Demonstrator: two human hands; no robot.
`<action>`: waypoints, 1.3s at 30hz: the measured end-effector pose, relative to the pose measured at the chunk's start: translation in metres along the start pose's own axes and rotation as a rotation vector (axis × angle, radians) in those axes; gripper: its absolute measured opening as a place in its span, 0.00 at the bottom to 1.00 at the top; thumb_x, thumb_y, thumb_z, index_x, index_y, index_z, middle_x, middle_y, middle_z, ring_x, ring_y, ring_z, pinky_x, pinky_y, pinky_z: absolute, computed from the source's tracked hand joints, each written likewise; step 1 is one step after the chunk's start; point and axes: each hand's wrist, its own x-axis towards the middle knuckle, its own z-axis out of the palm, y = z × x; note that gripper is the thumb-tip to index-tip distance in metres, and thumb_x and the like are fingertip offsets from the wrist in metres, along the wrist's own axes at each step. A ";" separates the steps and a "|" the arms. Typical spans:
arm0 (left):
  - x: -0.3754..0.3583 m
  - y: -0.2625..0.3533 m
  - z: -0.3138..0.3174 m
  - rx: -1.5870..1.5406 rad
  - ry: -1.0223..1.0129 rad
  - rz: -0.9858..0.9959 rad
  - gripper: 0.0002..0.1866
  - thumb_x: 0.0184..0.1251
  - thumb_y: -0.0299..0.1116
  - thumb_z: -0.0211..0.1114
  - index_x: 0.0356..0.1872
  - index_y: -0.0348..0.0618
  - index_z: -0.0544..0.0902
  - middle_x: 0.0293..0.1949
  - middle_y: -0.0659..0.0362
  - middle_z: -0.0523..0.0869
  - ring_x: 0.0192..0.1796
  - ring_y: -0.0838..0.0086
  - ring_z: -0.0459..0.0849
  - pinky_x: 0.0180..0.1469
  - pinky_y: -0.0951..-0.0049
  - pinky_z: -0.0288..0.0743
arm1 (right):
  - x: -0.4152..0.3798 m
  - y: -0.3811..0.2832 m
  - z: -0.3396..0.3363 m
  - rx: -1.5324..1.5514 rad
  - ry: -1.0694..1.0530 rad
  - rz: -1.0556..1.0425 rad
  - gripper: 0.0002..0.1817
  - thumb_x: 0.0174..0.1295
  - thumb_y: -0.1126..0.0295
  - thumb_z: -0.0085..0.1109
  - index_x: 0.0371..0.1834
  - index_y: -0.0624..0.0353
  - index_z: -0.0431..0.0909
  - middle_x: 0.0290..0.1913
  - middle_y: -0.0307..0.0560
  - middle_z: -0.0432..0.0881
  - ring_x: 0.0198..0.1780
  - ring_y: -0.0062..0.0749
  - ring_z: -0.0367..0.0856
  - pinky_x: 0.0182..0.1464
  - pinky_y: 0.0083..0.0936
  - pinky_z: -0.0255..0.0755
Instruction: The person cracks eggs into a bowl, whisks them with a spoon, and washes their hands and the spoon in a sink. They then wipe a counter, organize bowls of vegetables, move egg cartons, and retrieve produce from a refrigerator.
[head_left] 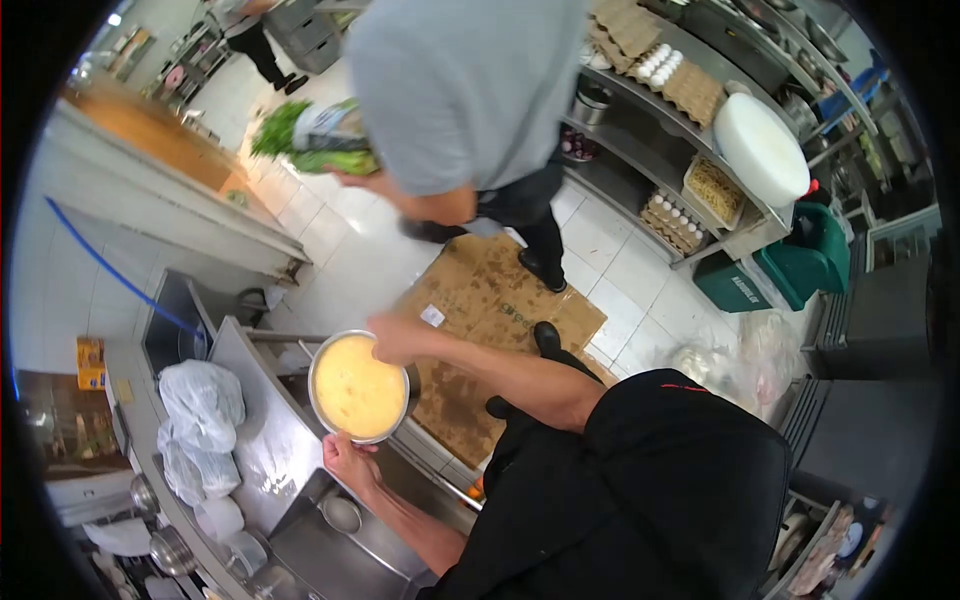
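Observation:
A round metal pot (pixel 404 412) holds a smooth yellow mixture (pixel 358 385) with a few darker spots on top. My left hand (pixel 350 462) is closed on the pot's near lower rim. At the upper right rim my right hand (pixel 400 338) is also closed, its fingers partly hidden against the pot. The pot is held above the edge of a steel counter (pixel 262 435), beside a sink (pixel 335 555). A small round strainer or bowl (pixel 342 515) lies in the sink.
A co-worker in a grey shirt (pixel 465 100) passes ahead carrying leafy greens (pixel 290 135). Flattened cardboard (pixel 470 300) covers the floor tiles. Right stand shelves with egg trays (pixel 692 92) and a green bin (pixel 770 280). Plastic bags (pixel 200 410) lie on the left counter.

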 end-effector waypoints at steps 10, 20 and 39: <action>0.027 -0.022 0.146 -0.037 -0.199 -0.016 0.09 0.66 0.28 0.53 0.24 0.42 0.69 0.21 0.60 0.77 0.16 0.80 0.73 0.15 0.81 0.70 | 0.009 0.058 -0.155 -0.045 -0.166 0.222 0.10 0.46 0.75 0.50 0.23 0.74 0.77 0.18 0.59 0.79 0.21 0.43 0.82 0.23 0.34 0.75; 0.059 -0.014 0.370 0.069 -0.470 -0.067 0.10 0.65 0.31 0.56 0.24 0.41 0.70 0.20 0.64 0.72 0.19 0.79 0.72 0.19 0.78 0.72 | 0.017 0.156 -0.344 0.080 0.079 0.294 0.11 0.49 0.74 0.53 0.32 0.73 0.76 0.23 0.57 0.81 0.19 0.36 0.81 0.18 0.30 0.76; 0.068 0.039 0.836 -0.117 -1.376 -0.255 0.08 0.63 0.27 0.53 0.24 0.37 0.70 0.21 0.57 0.74 0.18 0.71 0.79 0.19 0.73 0.79 | -0.056 0.241 -0.699 -0.040 0.724 0.648 0.10 0.49 0.74 0.46 0.28 0.71 0.73 0.22 0.52 0.78 0.19 0.32 0.80 0.18 0.25 0.73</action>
